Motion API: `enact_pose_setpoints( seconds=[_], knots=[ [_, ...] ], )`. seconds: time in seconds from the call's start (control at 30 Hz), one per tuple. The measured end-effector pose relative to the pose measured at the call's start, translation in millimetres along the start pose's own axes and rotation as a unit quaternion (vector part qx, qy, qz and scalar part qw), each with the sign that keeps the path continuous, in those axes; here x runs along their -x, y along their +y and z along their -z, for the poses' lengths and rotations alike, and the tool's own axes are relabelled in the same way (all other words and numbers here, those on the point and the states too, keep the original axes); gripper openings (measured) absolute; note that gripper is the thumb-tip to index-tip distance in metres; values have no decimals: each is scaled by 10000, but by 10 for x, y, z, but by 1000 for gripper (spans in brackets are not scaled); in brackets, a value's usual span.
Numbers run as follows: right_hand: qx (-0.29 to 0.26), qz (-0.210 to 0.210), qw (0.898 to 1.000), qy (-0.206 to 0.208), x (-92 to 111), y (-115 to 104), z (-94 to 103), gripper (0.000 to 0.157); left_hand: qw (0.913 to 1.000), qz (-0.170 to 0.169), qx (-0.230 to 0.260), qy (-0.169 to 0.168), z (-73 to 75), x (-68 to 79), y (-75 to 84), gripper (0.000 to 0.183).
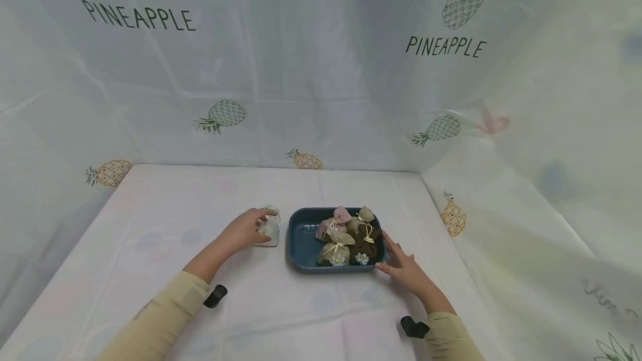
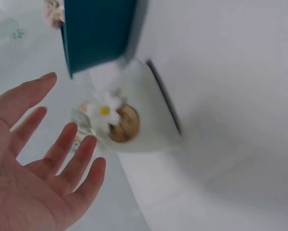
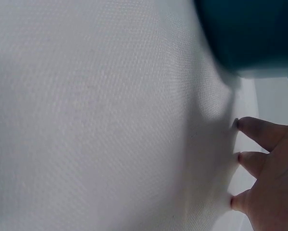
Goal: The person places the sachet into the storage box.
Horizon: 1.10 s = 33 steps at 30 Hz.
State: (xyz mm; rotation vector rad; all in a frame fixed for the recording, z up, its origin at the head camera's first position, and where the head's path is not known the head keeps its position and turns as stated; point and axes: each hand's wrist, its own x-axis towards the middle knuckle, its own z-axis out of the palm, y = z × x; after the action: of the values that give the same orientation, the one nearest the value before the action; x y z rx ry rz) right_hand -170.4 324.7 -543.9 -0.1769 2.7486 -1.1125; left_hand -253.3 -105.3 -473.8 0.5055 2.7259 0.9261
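Observation:
A pale drawstring pouch [image 1: 272, 231] with a white daisy and a round wooden tag [image 2: 129, 126] lies on the table, left of a blue tray [image 1: 300, 247]. My left hand [image 1: 246, 230] hovers over it with parted, slightly bent fingers; the left wrist view shows a gap between hand and pouch. At the tray's right end, my right hand [image 1: 407, 273] touches the side with spread fingers, while other fingertips [image 3: 252, 163] rest on the tablecloth. Inside the tray's right half sit a pink pouch [image 1: 328, 230], beige pouches [image 1: 333, 250] and dark brown ones [image 1: 365, 248].
A white cloth covers the table [image 1: 281, 316], with pineapple-printed sheeting [image 1: 321, 60] hanging behind and at both sides. The tray's left half shows bare blue bottom. Black straps [image 1: 215, 296] are on both wrists.

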Motion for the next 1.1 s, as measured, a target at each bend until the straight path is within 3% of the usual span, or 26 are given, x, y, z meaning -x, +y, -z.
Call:
enact_pose_setpoints(
  seconds=[0.13, 0.4, 0.77, 1.1],
  knots=[
    [31, 14, 10000, 22, -1, 3, 2, 86, 9997, 210, -121, 78, 20, -45, -124, 63],
    [22, -46, 10000, 24, -14, 11, -13, 85, 9982, 562, 97, -159, -7, -139, -304, 83],
    [25, -80, 9999, 66, -18, 6, -29, 87, 9979, 487, 178, -382, -44, -244, -439, 85],
    [2, -37, 10000, 39, -24, 17, -35, 87, 9986, 452, 207, -185, -61, -247, -436, 79]
  ],
)
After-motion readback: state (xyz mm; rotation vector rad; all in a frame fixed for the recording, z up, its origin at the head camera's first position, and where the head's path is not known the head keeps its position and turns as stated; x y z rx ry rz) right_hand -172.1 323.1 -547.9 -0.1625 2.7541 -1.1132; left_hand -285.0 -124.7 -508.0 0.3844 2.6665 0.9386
